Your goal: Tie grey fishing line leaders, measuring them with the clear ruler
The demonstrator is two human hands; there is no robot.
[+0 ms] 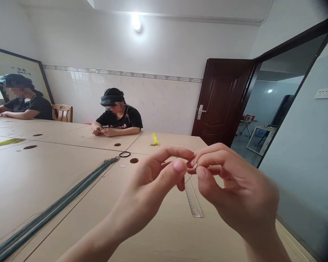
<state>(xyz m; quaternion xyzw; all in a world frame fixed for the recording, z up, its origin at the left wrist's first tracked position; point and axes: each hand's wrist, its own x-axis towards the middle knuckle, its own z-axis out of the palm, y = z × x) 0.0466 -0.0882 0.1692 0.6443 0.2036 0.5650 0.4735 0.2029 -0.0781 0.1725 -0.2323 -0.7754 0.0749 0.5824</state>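
Note:
Both my hands are raised over the table, fingertips meeting in front of me. My right hand [232, 182] pinches a thin dark cord [195, 166] that forms a small loop at the fingertips. A strand of it hangs down between the hands. The fingers of my left hand [161, 174] are curled close to the loop; whether they grip part of the cord is hidden. Below them a clear ruler [193, 202] lies on the table. Off to the left stretches a long bundle of blue-grey cords [68, 196], its knotted end near a black ring [125, 154].
The light wooden table [98, 233] has round holes, one of them a cable hole [134, 160] near a small label [122, 166]. Yellow cords [154, 139] lie farther back. Across the table sits a co-worker [120, 116]; another person [27, 102] sits at far left. A brown door [221, 98] stands open.

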